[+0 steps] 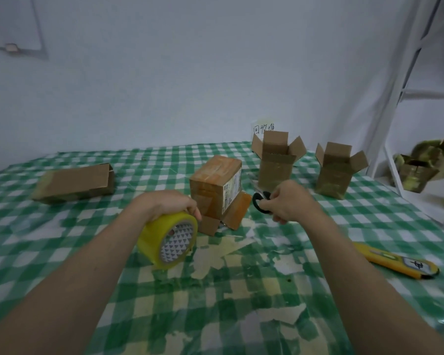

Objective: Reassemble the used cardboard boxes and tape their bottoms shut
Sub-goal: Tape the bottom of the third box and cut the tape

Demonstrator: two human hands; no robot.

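My left hand (168,203) grips a yellow roll of tape (168,239) from above, just left of a cardboard box (215,184) that stands upside down with its taped bottom up and its flaps splayed on the table. My right hand (290,201) holds black-handled scissors (260,202) just right of that box. Two upright boxes (276,160) (335,170) with open top flaps stand behind. A flattened box (75,185) lies at the far left.
A yellow utility knife (395,260) lies at the right on the green checked tablecloth (215,303), which has worn, peeled patches. A paper sign (263,128) leans on the wall. A white metal frame (400,98) and more boxes (420,167) stand at the right.
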